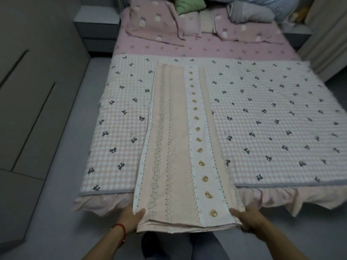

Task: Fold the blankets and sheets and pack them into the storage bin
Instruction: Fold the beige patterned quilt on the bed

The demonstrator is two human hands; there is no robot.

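Left hand point(131, 218): the near left corner of the folded sheet point(180, 147) is gripped, thumb laid on top, fingers hidden beneath; a red cord is worn at the wrist
Right hand point(247, 217): the near right corner of the same sheet is pinched, thumb on top
Folded sheet: laid as a long narrow strip along the bed point(206, 49), its near end held just past the foot edge; pale pink stripes, a white band printed with bear faces
Checked blanket point(262, 119): spread flat under the sheet, pink-white gingham with dark bows
Pillows point(150, 21): piled at the head
Writing: none that can be read
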